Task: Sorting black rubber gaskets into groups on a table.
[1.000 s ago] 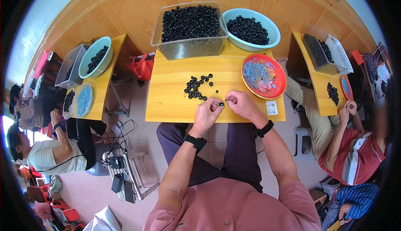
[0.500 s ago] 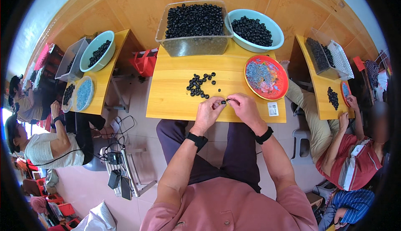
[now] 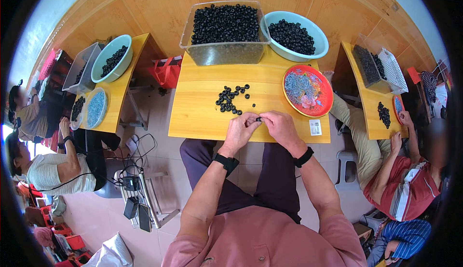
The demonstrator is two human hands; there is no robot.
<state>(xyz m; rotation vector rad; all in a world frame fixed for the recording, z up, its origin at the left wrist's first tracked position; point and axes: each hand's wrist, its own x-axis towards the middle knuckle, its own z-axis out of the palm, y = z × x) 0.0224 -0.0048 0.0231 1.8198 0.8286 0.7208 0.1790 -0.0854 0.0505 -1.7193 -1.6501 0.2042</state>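
Note:
Just over the table's near edge, my left hand [image 3: 241, 131] pinches a small black round part [image 3: 259, 119] between thumb and fingertips. My right hand [image 3: 281, 127] meets it from the other side, its fingers closed at the part's right end; the small dark piece in them is mostly hidden now. Beyond the hands lies a loose cluster of black ring-shaped parts [image 3: 226, 99], with one tiny dark piece [image 3: 253, 105] apart from them. To the right, a red flowered tray [image 3: 324, 104] holds a heap of small bluish-silver pieces [image 3: 299, 86].
At the table's back stand a clear plastic bin [image 3: 224, 54] and a light-blue basin [image 3: 320, 42], both full of black parts. A white label [image 3: 315, 127] lies at the near right. Co-workers sit at tables on both sides; a metal stool with cables [image 3: 144, 194] stands left.
My right hand has moved slightly left, bringing its small dark piece up against the black part in my left hand. The gap between the fingertips has closed.

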